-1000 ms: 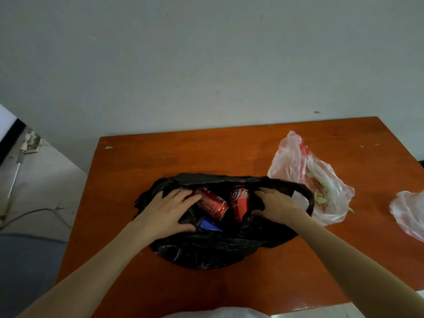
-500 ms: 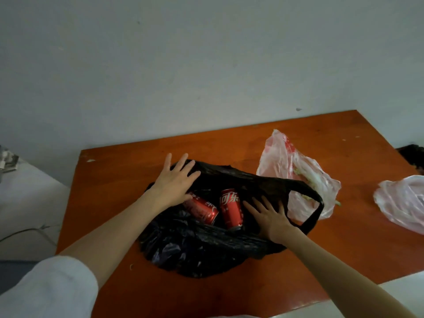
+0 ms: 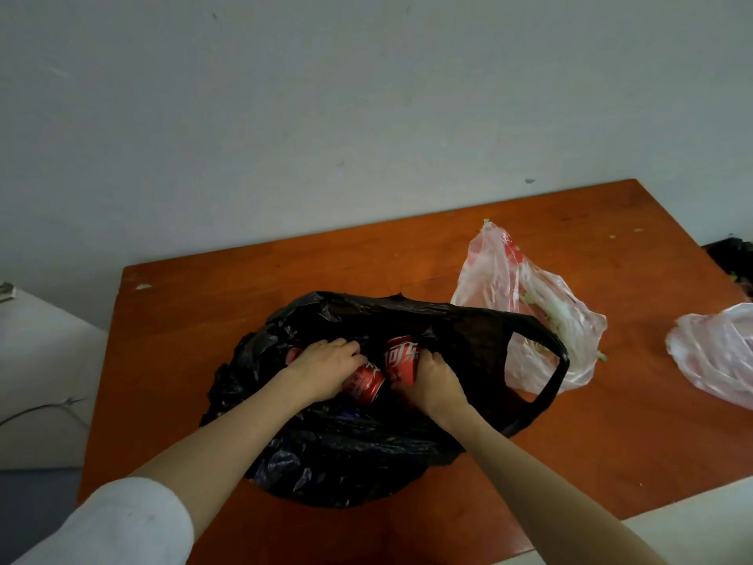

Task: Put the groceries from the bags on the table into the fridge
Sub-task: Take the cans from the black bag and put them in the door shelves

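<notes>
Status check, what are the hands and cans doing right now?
Left hand grips one red can. Right hand grips the other can. Both inside black bag. Nothing blocking.

table (image 3: pixel 407 263): reddish-brown wood
centre: black bag (image 3: pixel 366 450)
2 o'clock: pink bag (image 3: pixel 542 303), touching black bag
3 o'clock: second pink bag (image 3: pixel 717 352), at right edge, apart

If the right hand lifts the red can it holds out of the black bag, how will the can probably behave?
The red can looks like a rigid metal cylinder, so it should keep its shape in the right hand. Lying on its side, it would likely roll if set down that way on the table. The soft black bag may sag around it.
</notes>
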Tool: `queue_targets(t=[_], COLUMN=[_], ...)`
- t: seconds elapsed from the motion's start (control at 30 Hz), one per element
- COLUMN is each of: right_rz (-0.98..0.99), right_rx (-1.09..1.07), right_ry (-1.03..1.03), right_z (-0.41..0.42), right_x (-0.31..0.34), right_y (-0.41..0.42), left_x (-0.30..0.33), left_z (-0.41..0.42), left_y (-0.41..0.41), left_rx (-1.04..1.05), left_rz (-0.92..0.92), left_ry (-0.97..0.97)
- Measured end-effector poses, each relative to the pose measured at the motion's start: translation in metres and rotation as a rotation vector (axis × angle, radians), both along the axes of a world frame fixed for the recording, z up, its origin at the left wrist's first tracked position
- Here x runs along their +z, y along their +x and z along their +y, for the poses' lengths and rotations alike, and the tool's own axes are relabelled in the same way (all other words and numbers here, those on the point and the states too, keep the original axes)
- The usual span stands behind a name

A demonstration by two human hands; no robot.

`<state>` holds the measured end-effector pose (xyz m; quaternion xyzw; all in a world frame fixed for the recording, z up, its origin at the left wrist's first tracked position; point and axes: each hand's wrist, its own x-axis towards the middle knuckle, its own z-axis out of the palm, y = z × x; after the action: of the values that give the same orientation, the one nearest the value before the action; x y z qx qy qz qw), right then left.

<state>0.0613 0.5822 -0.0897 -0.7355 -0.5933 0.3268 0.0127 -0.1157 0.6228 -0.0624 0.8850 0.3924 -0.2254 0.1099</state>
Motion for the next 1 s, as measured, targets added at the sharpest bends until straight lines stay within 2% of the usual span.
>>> queue_targets(t=[0.17,0.33,0.5,0.7,1.0], right_rz=[0.127,0.119,0.216,0.434,0.619], right_rx=[-0.079,-0.154,-0.214,-0.229,-0.369], right_ry=[-0.146,-0.146,-0.087,0.109,0.364], right_z=[0.008,0.008,0.003,-0.017,-0.038], right_x=[-0.005,-0.009,-0.004,0.021,0.063], right_y=[0.005,0.005,0.008,0.015,0.004], left_x=[-0.009,-0.013,-0.01,0.009,0.056], left_z=[0.008,0.011,0.01,0.002,-0.023], left_y=[0.005,0.002,-0.004,-0.016,-0.027], left_rx=[-0.01,-0.032,0.067,0.212,0.451], left_rz=[0.076,0.072,0.031,-0.227,-0.695], left_ry=[-0.045,-0.039,-0.082,-0.124,-0.213])
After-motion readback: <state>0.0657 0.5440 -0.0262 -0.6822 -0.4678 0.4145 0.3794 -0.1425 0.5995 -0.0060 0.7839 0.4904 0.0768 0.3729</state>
